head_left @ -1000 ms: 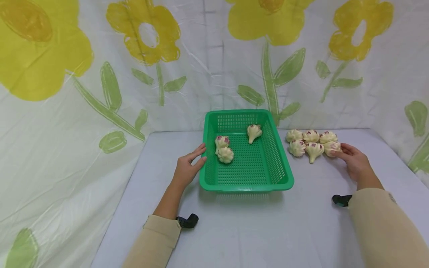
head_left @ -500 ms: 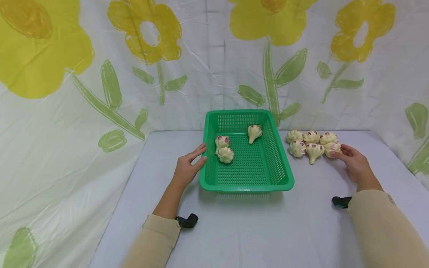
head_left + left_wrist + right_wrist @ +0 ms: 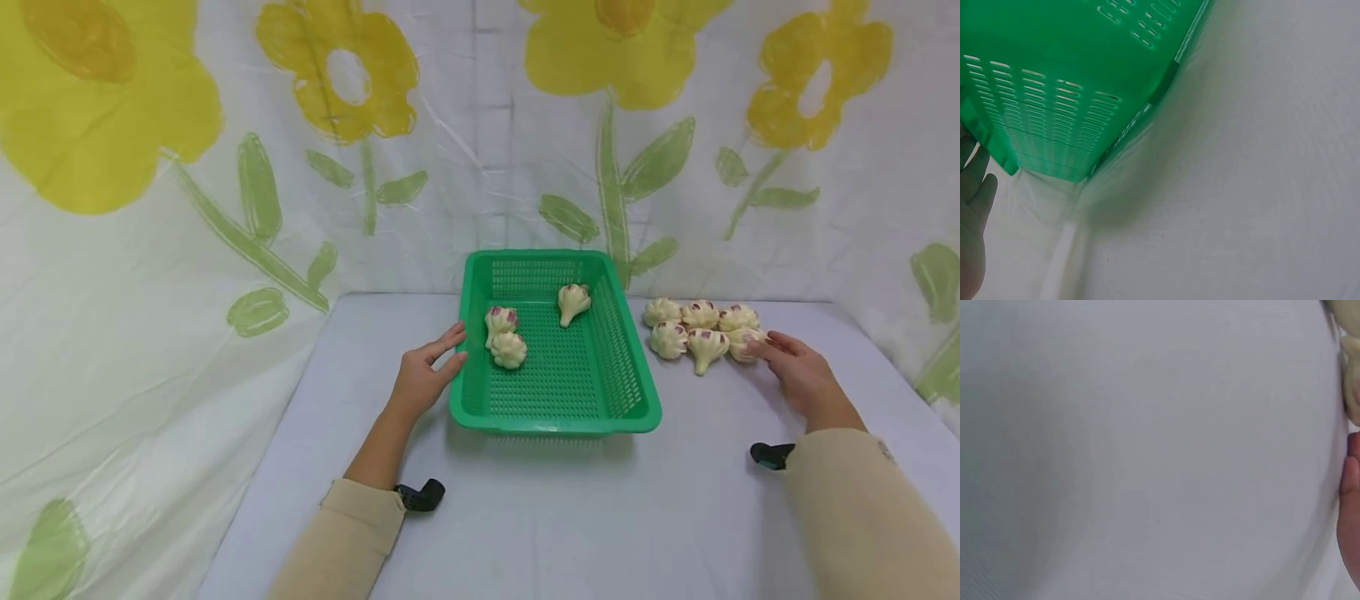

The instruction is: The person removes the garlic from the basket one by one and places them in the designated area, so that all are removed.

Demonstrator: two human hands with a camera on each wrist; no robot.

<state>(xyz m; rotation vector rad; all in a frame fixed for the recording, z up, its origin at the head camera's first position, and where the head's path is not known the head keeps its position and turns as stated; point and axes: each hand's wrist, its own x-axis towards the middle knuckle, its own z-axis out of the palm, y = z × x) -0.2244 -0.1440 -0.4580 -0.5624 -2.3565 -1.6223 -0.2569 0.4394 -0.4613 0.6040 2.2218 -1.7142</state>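
Observation:
In the head view a green plastic basket holds three garlic bulbs: a single bulb near the back right and two touching at the left. My left hand rests its straight fingers against the basket's left rim, thumb spread apart. My right hand pinches a garlic bulb at the right end of a front row, thumb over its near side; the fingertips are partly hidden. That bulb still lies among the others. The right wrist view catches only a sliver of the hand and a bulb.
More garlic bulbs sit close together right of the basket, including a stem-forward bulb and a back-row bulb. They stand on a white-covered table. Behind it hangs a white curtain printed with yellow flowers.
The whole head view shifts slightly down and right. Both hands keep their places at the basket rim and the end bulb; the bulbs stay where they were.

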